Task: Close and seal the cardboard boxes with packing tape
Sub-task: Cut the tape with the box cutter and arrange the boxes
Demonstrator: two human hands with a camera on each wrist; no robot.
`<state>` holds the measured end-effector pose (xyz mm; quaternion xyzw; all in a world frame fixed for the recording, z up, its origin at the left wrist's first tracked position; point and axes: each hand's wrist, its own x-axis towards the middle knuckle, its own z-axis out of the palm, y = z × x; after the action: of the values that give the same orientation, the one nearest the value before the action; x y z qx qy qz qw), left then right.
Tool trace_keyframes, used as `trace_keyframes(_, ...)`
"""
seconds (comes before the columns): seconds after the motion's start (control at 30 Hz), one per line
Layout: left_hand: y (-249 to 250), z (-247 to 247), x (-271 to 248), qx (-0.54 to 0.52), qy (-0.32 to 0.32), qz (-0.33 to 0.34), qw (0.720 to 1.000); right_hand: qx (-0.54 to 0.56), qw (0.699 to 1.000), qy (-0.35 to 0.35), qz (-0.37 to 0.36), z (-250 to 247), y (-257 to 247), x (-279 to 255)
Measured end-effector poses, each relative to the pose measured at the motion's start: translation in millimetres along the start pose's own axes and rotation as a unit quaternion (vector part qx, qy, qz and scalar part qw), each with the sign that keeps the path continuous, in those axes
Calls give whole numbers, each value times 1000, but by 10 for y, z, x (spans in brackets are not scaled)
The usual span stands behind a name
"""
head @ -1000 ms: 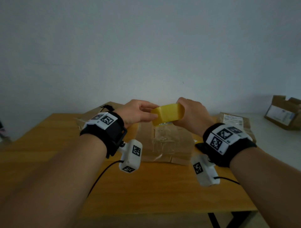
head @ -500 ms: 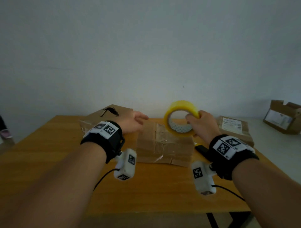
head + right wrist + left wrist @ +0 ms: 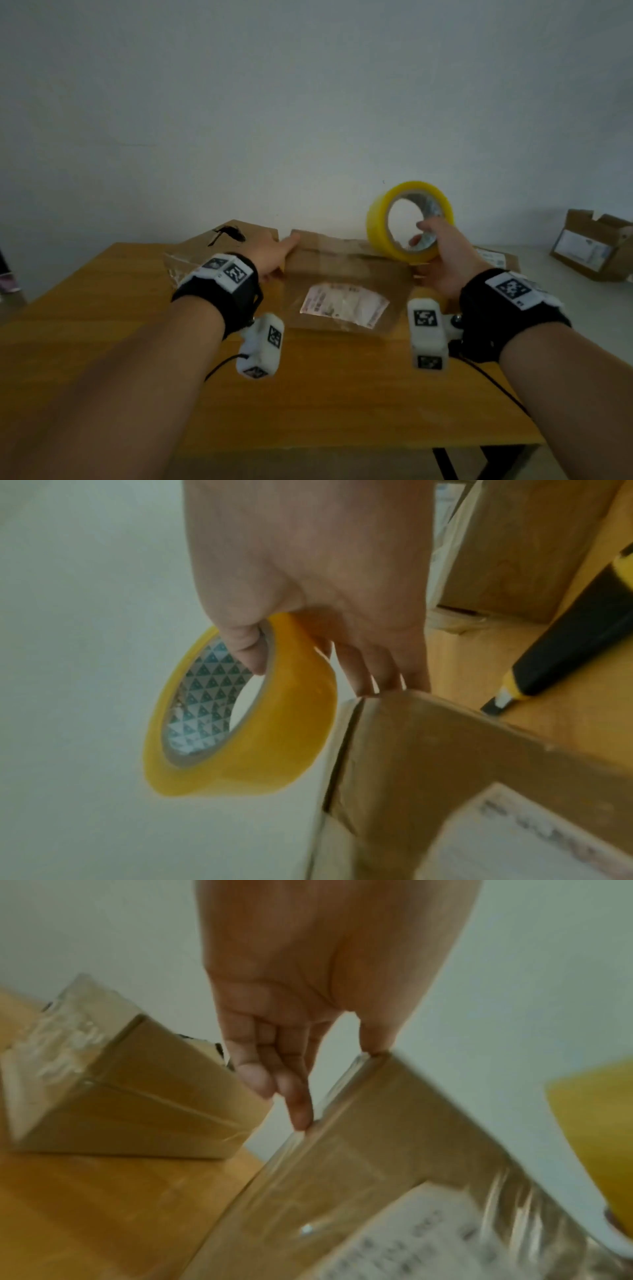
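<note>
Both hands on box: R fingers grip tape roll, L fingers straight; label blurred

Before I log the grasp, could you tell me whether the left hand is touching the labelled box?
Touching: in the left wrist view, the left hand has its fingertips on the far edge of the labelled box.

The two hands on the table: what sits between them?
In the head view, the cardboard box with a white label lies between the left hand and the right hand, which holds the yellow tape roll.
</note>
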<state>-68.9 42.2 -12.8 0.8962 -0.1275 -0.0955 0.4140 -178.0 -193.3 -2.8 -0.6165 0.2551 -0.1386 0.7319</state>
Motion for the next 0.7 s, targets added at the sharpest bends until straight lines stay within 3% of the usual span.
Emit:
trace_keyframes(0.1, 128, -106, -11, -147, -78, -25, 986, 51, 999, -9, -6, 18, -107, -32)
trace_keyframes(0.2, 90, -146, -10, -149, -124, 14, 981, 70, 997, -7, -12, 35, -95, -27)
trace_keyframes(0.33, 24, -108, 6, -86, -104, 31, 990, 51, 999, -9, -5, 80, -30, -34)
trace_keyframes(0.5, 45, -134, -80, -165, -153, -20, 974, 84, 996, 5, -41, 73, 36, -19)
trace_keyframes(0.6, -41, -146, -70, -233, -129, -24, 964, 135, 989, 11, -50, 54, 45, -35)
trace_keyframes(0.7, -119, -79, -65, -328, -128, -31, 935, 141, 989, 23, -46, 45, 80, -55)
